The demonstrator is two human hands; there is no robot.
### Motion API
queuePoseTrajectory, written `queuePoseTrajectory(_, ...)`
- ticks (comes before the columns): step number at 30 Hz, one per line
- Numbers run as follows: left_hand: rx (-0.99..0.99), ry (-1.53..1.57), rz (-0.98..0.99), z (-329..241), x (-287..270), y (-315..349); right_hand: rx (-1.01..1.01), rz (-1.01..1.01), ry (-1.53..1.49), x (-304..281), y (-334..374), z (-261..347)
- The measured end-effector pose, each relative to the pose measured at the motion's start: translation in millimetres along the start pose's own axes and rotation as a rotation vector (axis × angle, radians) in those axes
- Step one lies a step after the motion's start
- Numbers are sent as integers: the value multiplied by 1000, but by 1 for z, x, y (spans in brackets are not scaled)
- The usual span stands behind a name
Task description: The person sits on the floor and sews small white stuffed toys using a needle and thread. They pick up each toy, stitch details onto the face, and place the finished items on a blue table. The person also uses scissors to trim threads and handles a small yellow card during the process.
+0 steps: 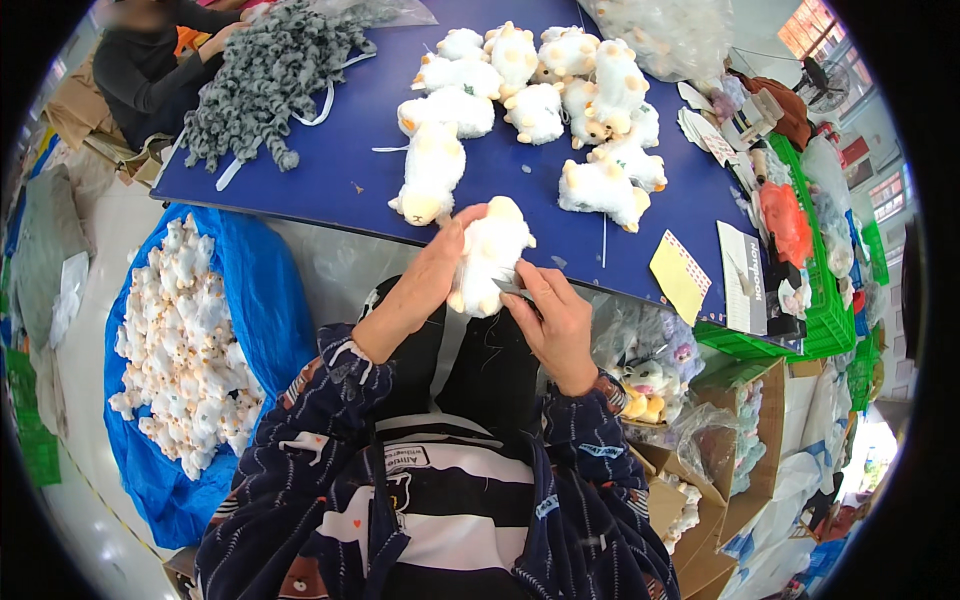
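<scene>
A white plush animal toy (pixel 491 252) with cream-coloured feet is held up over my lap, just off the table's near edge. My left hand (pixel 432 283) wraps round its left side, fingers behind and thumb along the fur. At its lower right side, the thumb and forefinger of my right hand (pixel 556 326) pinch together against the fur; a thin greyish sliver shows there, too small to name. Close by on the table lies another white plush toy (pixel 434 165), with its face toward me. Several more white plush toys (pixel 612 85) are heaped beyond it.
The blue table (pixel 330 190) carries a heap of grey curly plush pieces (pixel 270 75), a yellow card (pixel 680 275) and a notebook (pixel 741 275). A blue bag (pixel 275 320) of small white plush pieces stands left. Green crates and cardboard boxes (pixel 735 500) crowd the right. A person (pixel 150 75) sits far left.
</scene>
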State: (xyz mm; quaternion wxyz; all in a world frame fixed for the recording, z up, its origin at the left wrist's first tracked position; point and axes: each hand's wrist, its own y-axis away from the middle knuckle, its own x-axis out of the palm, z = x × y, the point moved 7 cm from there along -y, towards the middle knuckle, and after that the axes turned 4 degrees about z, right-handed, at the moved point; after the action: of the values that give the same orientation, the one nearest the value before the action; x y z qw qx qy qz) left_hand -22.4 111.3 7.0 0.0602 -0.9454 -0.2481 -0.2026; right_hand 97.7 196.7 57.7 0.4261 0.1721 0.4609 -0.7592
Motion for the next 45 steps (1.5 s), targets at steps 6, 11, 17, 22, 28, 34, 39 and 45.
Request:
queuePoseTrajectory(6,70,-52,187,-1,6,13,30,-19,-66,-4,1,-3)
queuePoseTrajectory(11,107,-147,178,-8,13,15,-54,-54,47,-7,3,2)
queuePoseTrajectory(17,121,-276,178,-10,17,18,-71,-95,89,-13,6,4)
queuePoseTrajectory(22,35,-128,256,-8,15,21,42,-95,-19,-16,8,-4)
queuePoseTrajectory(28,52,-136,222,-5,12,17,18,-78,-2,-20,9,6)
queuePoseTrajectory(34,103,-187,195,-5,12,12,-61,-52,177,-22,10,12)
queuePoseTrajectory(39,76,-239,176,-1,14,12,-55,-57,201,-21,12,11)
queuePoseTrajectory(45,95,-281,129,4,12,11,-54,-82,214,-15,10,9)
